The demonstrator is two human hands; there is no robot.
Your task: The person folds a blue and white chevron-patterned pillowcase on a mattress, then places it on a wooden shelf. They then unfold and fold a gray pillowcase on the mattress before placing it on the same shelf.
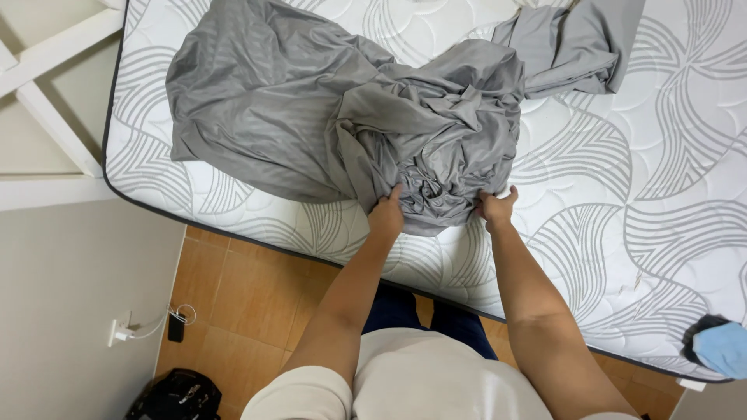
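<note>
Bright, even, sharp; edges perhaps slightly bowed.

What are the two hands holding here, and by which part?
Both hands grip the grey bedsheet at its bunched near edge: left hand and right hand pinch the gathered folds, side by side, over the mattress.

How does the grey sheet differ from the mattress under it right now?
The grey sheet is plain dark grey; the mattress is white with grey swirls. The sheet lies crumpled and bunched; the mattress lies flat and quilted. The left hand and right hand grip the sheet, not the mattress. Both are fabric-covered bedding.
</note>
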